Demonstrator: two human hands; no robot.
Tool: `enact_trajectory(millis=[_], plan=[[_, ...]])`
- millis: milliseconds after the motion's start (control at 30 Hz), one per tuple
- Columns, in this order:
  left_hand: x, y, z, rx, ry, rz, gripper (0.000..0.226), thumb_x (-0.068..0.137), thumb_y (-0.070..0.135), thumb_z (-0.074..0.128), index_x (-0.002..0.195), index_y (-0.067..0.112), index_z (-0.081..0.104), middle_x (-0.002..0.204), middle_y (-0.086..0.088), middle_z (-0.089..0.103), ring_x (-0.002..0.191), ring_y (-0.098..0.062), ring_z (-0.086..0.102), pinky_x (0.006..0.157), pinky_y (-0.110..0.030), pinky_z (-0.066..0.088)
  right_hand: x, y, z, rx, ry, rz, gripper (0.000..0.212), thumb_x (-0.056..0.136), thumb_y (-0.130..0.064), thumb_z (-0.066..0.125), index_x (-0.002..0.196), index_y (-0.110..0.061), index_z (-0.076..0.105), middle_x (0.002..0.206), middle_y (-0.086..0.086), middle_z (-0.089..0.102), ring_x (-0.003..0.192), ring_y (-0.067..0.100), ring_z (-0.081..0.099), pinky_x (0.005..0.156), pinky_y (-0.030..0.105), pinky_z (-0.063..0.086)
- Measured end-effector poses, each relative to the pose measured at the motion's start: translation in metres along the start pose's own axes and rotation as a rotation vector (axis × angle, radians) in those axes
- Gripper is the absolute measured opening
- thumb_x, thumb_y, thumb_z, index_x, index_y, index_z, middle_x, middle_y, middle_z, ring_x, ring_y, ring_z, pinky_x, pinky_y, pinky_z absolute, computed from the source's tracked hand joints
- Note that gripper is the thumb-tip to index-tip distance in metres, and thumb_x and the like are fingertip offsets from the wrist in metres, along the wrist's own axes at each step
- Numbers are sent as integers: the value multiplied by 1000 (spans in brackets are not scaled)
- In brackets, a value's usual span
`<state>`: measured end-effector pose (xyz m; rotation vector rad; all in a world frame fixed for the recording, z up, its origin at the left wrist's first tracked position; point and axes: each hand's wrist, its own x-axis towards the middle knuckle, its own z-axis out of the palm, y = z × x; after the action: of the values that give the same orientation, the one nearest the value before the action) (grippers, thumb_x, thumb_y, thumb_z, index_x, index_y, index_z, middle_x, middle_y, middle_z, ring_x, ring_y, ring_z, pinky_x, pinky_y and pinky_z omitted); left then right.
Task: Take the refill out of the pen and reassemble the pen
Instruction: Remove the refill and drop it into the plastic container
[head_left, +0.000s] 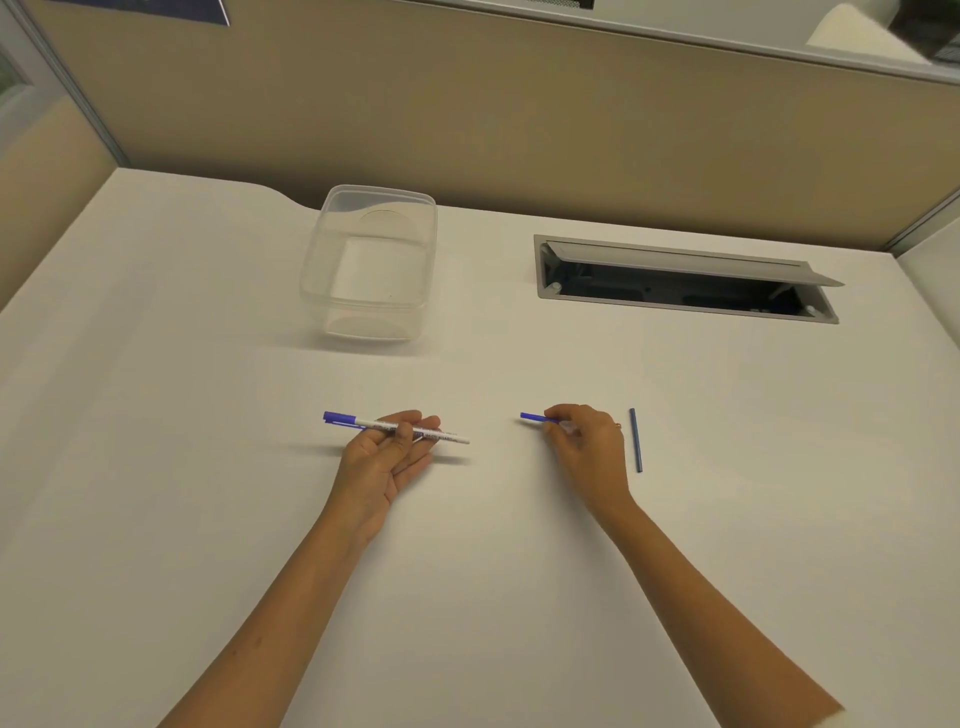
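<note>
Mid-tabletop (208, 519): left hand (382, 457) clamped on white pen barrel with blue cap (395, 427); right hand (587, 452) pinching small blue pen piece (532, 417); slim blue refill (636, 440) lying just beside. Toward far edge: clear plastic tub (370, 262), grey cable hatch (685, 278).

Clear glossy plastic container (370, 260); matt white desk (208, 415); smooth plastic pen (395, 427).
</note>
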<state>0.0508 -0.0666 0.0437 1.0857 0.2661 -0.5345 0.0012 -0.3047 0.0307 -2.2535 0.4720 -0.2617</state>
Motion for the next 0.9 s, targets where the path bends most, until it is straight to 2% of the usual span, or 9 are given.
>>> enact_trajectory(millis=[100,167,300,433,567,633,733,833,900], plan=[[-3,-3,-2,37,8,-28,20,92,18,50,109,15,60,95,1,76,92,-15,70,84,-30,55,-3,14,10,-151,70,-118,12,83,-4,66,92,-11,71,97,6,67,94,28,53,81,31,38],[-5,-3,-1,61,32,-21,20,91,21,52,109,19,60,94,1,75,90,-17,71,83,-33,54,-6,18,14,-167,91,-137,18,83,-3,65,100,-8,69,102,10,64,96,30,52,83,35,40],[-5,7,13,231,94,79,13,88,23,60,100,20,60,93,-10,73,82,-22,73,77,-38,55,-9,21,15,-176,70,-112,28,88,-8,60,115,-6,61,114,11,62,106,29,50,91,29,32],[-8,13,43,442,91,388,5,83,17,66,88,17,65,88,-9,72,82,-21,70,72,-33,56,-12,19,16,-208,63,-126,26,86,-10,52,110,-7,62,110,13,62,100,33,53,86,31,35],[-10,8,65,621,83,784,16,87,17,60,94,3,65,98,-5,71,92,-11,67,82,-26,53,-15,19,16,-275,56,-166,33,89,-22,39,106,-7,63,110,10,62,98,30,53,86,31,38],[-3,-3,64,779,57,753,13,88,17,58,91,6,65,93,-1,72,88,-10,67,82,-26,53,-15,18,16,-297,57,-179,36,89,-23,36,105,-6,63,109,11,62,97,31,54,86,32,39],[6,-18,55,976,28,569,11,91,18,55,90,12,64,82,6,70,77,-10,66,76,-32,53,-16,17,17,-318,58,-183,36,90,-22,35,103,-6,64,108,12,63,94,33,56,84,36,43],[5,-12,56,942,78,585,12,90,16,55,91,10,65,81,16,66,76,2,63,71,-12,45,-17,16,17,-329,66,-184,35,89,-22,35,101,-6,64,106,12,64,92,34,57,81,35,43],[3,1,60,887,110,622,12,89,20,58,92,12,66,82,12,67,77,-4,64,70,-14,47,-17,15,17,-341,73,-189,34,89,-21,36,99,-6,64,105,12,64,90,34,57,80,33,41]])
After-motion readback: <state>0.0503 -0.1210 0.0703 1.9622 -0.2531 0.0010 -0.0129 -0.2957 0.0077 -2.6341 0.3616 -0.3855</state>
